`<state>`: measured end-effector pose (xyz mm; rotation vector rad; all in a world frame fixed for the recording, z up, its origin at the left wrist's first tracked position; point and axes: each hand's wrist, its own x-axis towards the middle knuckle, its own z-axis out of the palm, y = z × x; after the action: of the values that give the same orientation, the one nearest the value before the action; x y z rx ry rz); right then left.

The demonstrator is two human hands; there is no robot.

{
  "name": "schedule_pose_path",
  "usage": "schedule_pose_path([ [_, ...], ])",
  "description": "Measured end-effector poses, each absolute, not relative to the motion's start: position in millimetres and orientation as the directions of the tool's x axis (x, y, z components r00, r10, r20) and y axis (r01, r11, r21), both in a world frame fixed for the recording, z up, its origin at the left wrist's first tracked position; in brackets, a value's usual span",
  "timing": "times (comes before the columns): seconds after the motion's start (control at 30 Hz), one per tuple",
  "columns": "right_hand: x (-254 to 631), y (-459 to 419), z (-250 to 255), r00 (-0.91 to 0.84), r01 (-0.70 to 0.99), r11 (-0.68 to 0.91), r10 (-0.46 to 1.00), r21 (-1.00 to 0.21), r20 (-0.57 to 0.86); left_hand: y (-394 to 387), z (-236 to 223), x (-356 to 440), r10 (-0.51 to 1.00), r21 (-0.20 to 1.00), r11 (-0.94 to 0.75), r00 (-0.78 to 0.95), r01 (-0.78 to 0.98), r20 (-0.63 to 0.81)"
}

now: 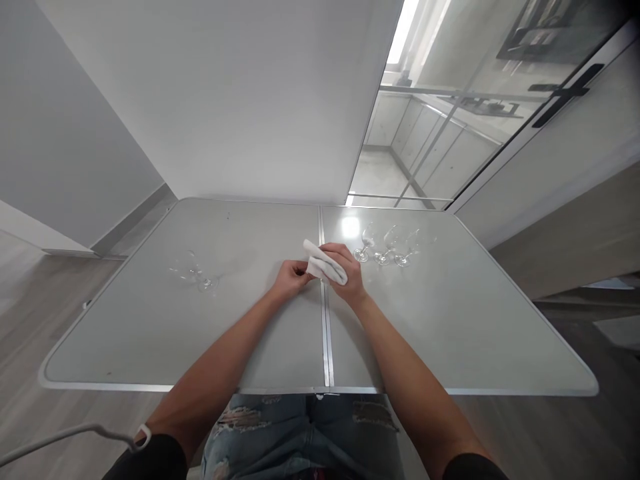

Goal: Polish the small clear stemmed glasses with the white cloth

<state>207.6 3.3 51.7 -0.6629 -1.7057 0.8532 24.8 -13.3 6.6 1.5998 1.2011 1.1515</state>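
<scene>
My right hand (349, 270) is closed round a folded white cloth (325, 265), over the middle seam of the table. Close beside it, my left hand (290, 279) has its fingers pinched together at the cloth's lower left edge. Whatever those fingers hold is hidden. Just right of my right hand stand several clear stemmed glasses, among them a near one (363, 247), a middle one (385, 250) and a farther one (405, 252). Off to the left is more clear stemmed glassware (197, 275), faint against the tabletop; I cannot tell how many pieces.
The light grey folding table (425, 333) has a metal rim and a metal seam (325, 333) down its middle. A white wall (250, 100) rises behind it, with a glass sliding door (425, 147) at the back right. A pale cable (75, 430) runs at the lower left.
</scene>
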Motion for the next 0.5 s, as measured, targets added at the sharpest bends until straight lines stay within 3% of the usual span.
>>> schedule_pose_path([
  [0.17,207,9,43,-0.490,0.167,0.696,0.673,-0.698,0.554,-12,1,18,0.914,0.785,-0.405,0.227,0.469,0.336],
  [0.27,205,11,39,-0.454,0.278,0.670,0.723,-0.688,0.520,-13,1,15,0.878,0.634,-0.470,0.254,0.614,0.405],
  [0.4,204,13,41,-0.312,0.335,0.428,0.891,-0.840,0.329,-16,1,14,0.850,0.589,-0.517,0.289,0.622,0.441],
  [0.5,204,16,43,-0.266,0.183,0.143,0.960,-0.973,0.091,-16,1,13,0.854,0.669,-0.520,0.298,0.531,0.426],
])
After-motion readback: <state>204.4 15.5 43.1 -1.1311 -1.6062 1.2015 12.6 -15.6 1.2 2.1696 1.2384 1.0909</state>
